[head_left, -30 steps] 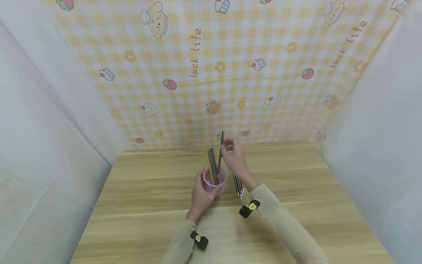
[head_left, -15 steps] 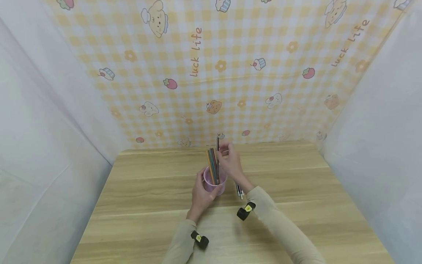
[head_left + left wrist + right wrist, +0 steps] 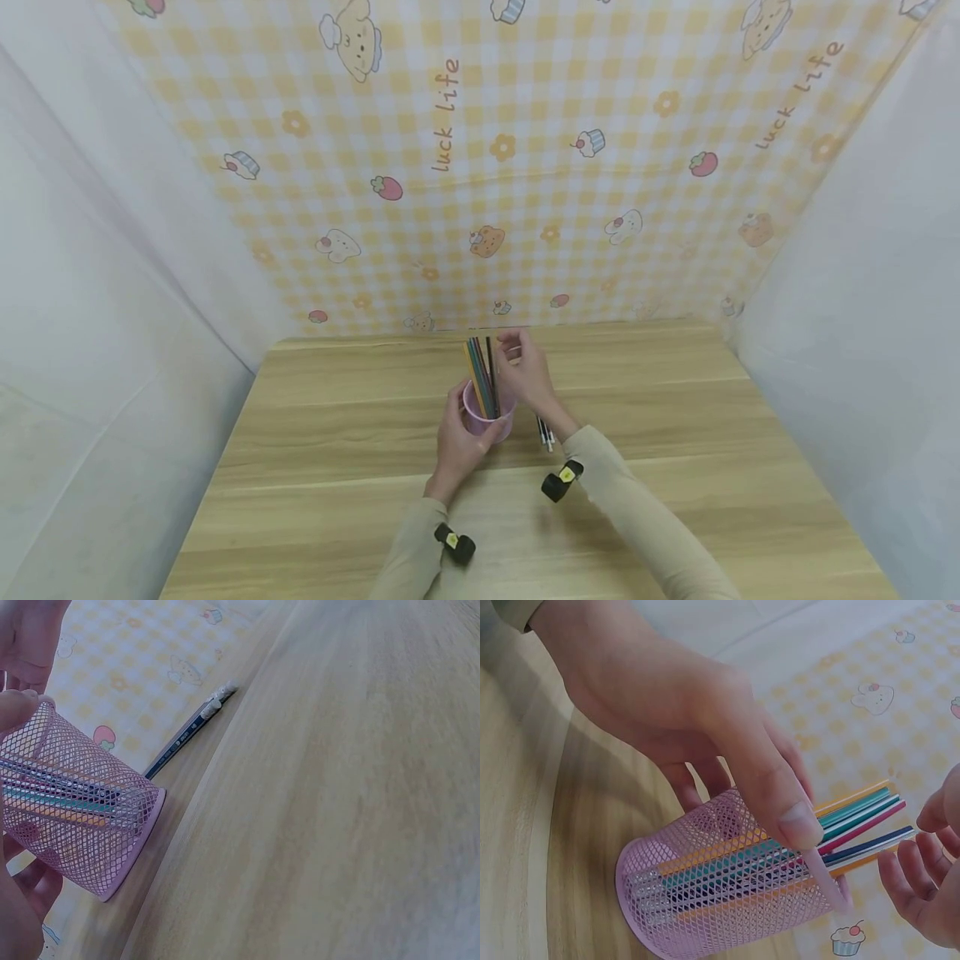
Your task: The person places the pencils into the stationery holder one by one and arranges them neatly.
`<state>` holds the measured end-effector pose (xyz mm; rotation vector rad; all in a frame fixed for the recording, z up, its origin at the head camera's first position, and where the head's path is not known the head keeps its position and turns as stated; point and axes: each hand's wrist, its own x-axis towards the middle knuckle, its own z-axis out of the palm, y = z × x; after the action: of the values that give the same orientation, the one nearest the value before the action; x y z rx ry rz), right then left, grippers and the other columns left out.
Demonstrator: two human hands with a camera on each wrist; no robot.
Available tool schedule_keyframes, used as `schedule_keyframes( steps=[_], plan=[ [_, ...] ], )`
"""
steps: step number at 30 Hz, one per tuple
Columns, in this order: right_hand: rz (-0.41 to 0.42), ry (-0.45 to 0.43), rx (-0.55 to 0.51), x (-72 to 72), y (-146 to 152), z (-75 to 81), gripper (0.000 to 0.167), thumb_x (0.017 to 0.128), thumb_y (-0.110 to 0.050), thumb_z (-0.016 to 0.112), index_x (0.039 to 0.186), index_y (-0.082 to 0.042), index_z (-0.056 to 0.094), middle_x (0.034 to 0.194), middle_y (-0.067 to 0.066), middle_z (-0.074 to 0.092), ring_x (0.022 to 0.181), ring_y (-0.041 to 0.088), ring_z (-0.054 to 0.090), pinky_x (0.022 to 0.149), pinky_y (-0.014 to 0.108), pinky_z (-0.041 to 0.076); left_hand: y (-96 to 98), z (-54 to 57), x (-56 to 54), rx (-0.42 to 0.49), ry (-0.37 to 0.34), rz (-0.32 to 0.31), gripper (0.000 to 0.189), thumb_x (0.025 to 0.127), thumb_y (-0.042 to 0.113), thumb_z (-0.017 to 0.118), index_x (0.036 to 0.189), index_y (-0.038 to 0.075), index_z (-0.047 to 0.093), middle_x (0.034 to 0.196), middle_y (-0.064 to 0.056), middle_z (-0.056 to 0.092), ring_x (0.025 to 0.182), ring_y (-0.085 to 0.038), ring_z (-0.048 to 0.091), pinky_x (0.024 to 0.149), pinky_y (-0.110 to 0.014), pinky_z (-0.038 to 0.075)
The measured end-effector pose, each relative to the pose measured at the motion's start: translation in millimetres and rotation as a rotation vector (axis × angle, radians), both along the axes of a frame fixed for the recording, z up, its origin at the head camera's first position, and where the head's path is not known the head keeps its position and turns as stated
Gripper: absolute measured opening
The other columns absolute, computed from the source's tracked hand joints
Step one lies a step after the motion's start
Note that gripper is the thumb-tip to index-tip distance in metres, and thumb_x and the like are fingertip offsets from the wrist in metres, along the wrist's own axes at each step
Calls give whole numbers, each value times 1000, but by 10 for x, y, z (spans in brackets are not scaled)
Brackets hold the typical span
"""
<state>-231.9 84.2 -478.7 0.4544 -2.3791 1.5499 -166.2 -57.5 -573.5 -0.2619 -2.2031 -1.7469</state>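
Observation:
My left hand (image 3: 459,442) grips a pink mesh pen holder (image 3: 480,429), its thumb over the near rim in the right wrist view. Several pencils (image 3: 859,814) lean inside, in orange, teal, red and dark blue. A dark pencil (image 3: 491,367) stands at their right side. Beside its top end is my right hand (image 3: 527,371), its fingers apart and loosely bent, holding nothing. In the right wrist view the right hand's fingertips (image 3: 889,862) are right by the pencil ends. In the left wrist view the pen holder's mesh (image 3: 82,802) shows the pencils reaching down to its base.
More dark pencils (image 3: 545,435) with white ends lie on the wooden table (image 3: 675,467), right of the pen holder and partly under my right wrist. Behind the table hangs a yellow checked cloth (image 3: 480,192); white sheets (image 3: 97,333) flank both sides.
My right hand has lowered the dark pencil into the pen holder and let it go. The pencil now leans left among the others. The left hand keeps its hold.

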Motion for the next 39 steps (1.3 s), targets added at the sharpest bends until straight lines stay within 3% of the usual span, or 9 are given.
schedule_keyframes(
  steps=[5, 13, 22, 28, 39],
  plan=[
    [-6, -48, -8, -25, 61, 12, 25, 96, -6, 59, 120, 2, 57, 108, 18, 67, 94, 33, 68, 78, 39, 62, -1, -3, 2, -4, -2, 4, 85, 78, 25, 88, 148, 14, 41, 143, -12, 56, 128, -35, 59, 105, -51, 54],
    [-60, -111, -13, -114, 219, 25, 26, 97, -7, 59, 122, 0, 57, 111, 17, 64, 97, 31, 66, 79, 34, 60, 9, 5, 5, -10, -16, 14, 85, 76, 25, 88, 147, 13, 42, 143, -12, 56, 129, -33, 58, 107, -49, 53],
    [-133, -207, -53, -249, 395, -91, 28, 96, -7, 58, 122, 0, 57, 114, 19, 63, 102, 34, 65, 90, 43, 60, 15, 14, 10, -21, -42, 31, 86, 74, 23, 88, 147, 15, 43, 144, -11, 56, 130, -33, 57, 109, -50, 50],
    [-154, -218, -35, -301, 482, -166, 31, 95, -4, 58, 124, 4, 57, 115, 22, 63, 105, 38, 65, 94, 47, 59, 17, 15, 9, -19, -48, 30, 86, 74, 21, 88, 147, 15, 43, 145, -11, 55, 130, -33, 57, 110, -50, 50],
    [-184, -312, -16, -343, 602, -349, 35, 93, -5, 57, 127, 3, 55, 120, 22, 61, 112, 38, 61, 97, 48, 57, 18, 33, 22, -11, -37, 25, 86, 74, 21, 89, 147, 14, 43, 145, -11, 55, 131, -33, 57, 111, -50, 48]
  ],
)
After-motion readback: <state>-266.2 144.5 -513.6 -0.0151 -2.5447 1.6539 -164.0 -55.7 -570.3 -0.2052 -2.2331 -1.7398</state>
